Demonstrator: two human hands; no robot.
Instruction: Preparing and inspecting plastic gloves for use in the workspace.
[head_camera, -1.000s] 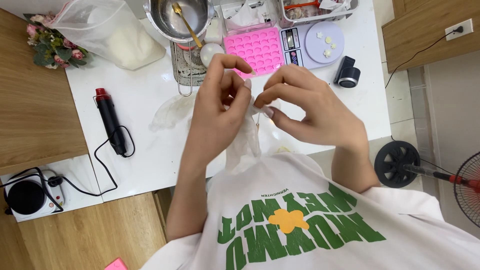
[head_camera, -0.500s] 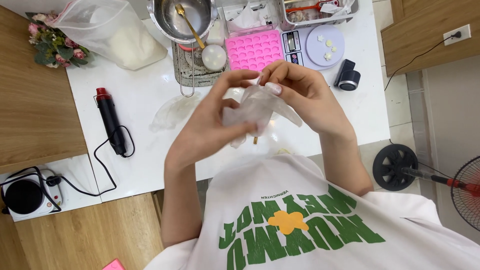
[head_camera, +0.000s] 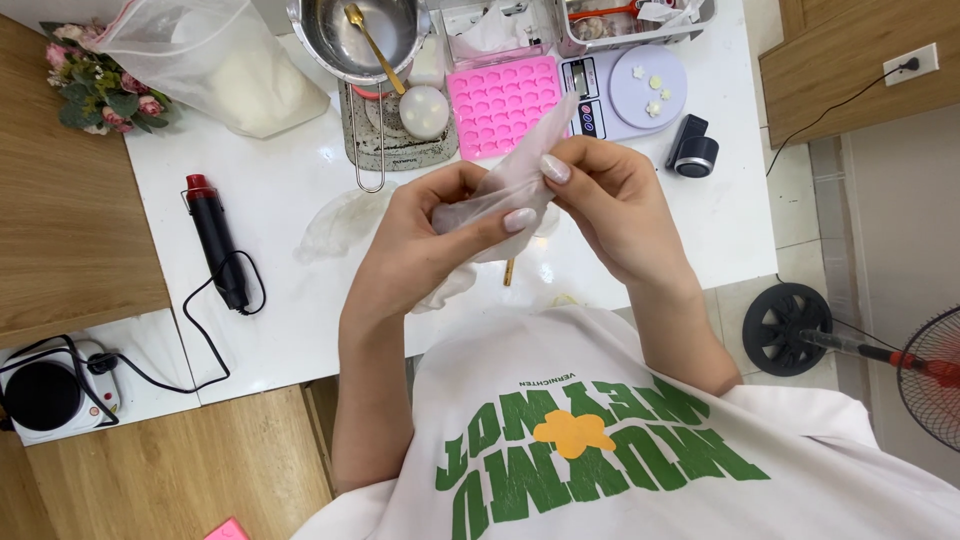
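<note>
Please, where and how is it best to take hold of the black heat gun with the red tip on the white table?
Probably grip the heat gun around the middle of its black body, coming from above. It lies flat on the white table, with bare table along both long sides. Avoid the red tip at the far end, and the near end, where the cord comes out.

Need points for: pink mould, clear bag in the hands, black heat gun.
pink mould (head_camera: 503, 105), head view, middle of its tray of cavities.
clear bag (head_camera: 505, 185), head view, film between both hands.
black heat gun (head_camera: 218, 245), head view, mid barrel.
</note>
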